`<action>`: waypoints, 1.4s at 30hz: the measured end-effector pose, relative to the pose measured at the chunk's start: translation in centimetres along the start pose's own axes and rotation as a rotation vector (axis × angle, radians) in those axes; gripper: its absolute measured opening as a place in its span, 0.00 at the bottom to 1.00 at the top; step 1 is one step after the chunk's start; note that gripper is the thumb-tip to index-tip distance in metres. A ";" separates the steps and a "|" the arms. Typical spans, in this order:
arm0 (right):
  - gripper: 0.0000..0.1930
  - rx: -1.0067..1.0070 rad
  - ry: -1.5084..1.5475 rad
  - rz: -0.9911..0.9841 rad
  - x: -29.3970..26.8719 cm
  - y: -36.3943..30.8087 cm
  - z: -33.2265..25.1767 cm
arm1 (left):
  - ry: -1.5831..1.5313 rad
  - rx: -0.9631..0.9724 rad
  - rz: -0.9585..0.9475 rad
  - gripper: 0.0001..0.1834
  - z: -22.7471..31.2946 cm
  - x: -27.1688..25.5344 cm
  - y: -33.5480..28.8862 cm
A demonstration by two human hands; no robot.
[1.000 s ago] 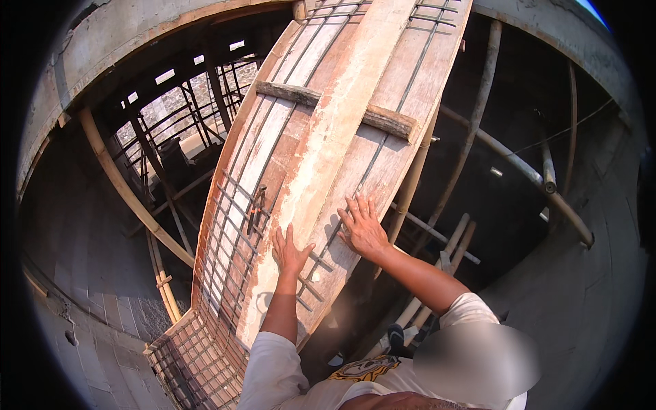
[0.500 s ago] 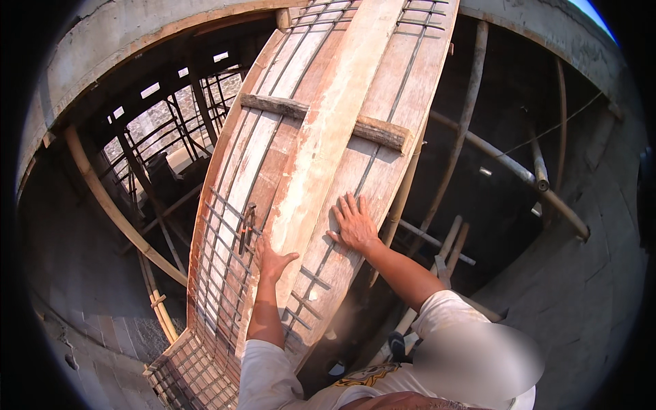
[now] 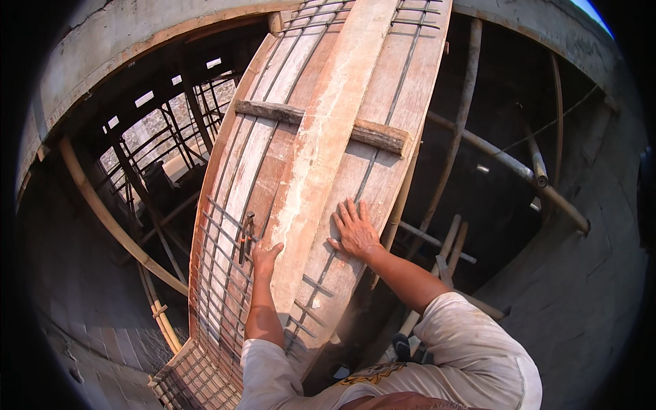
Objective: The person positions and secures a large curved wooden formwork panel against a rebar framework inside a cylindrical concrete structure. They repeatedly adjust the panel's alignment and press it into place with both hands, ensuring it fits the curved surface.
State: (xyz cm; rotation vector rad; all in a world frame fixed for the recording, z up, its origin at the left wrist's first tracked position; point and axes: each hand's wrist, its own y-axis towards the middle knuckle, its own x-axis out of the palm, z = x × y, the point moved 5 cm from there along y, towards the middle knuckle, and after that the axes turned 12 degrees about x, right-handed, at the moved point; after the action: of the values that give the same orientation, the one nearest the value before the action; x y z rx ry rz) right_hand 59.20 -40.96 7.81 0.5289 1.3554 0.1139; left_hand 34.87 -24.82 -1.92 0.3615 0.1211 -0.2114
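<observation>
A long pale plywood strip [image 3: 316,160] lies lengthwise over sloping formwork panels. My left hand [image 3: 265,261] grips its left edge, with the thumb up along the edge and the fingers mostly hidden at its side. My right hand [image 3: 357,236] rests flat on the formwork panel [image 3: 383,109] right of the strip, fingers spread. Just beyond my left hand, pincers [image 3: 246,239] with orange on the handles lie on the steel bar mesh [image 3: 222,253]. A rough timber crosspiece [image 3: 379,135] shows on both sides of the strip.
Short bar ends [image 3: 311,307] stick out below my hands. Bamboo poles [image 3: 465,102] and a bent wooden pole [image 3: 109,219] prop the dark spaces either side. A curved concrete edge [image 3: 137,41] runs along the top. More mesh [image 3: 198,383] covers the lower landing.
My left hand has shifted slightly forward along the strip's edge, its thumb now more upright. My right hand stays spread on the panel. The view has shifted a little.
</observation>
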 end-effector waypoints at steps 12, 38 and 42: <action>0.39 0.012 -0.039 -0.026 0.3 -0.4 0.5 | 0.009 0.012 0.009 0.34 1.1 1.7 0.8; 0.34 -0.015 -0.396 0.062 -0.3 -0.7 -2.4 | 0.382 -0.120 0.414 0.27 2.9 3.0 0.2; 0.34 -0.045 -0.370 0.077 0.3 0.1 -3.4 | 0.399 -0.172 0.450 0.27 2.2 1.8 0.1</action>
State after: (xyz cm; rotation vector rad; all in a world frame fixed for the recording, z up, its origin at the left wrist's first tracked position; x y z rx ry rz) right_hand 56.09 -39.71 7.15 0.5350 0.9699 0.1036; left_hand 36.77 -25.87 -0.08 0.2475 0.4426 0.3178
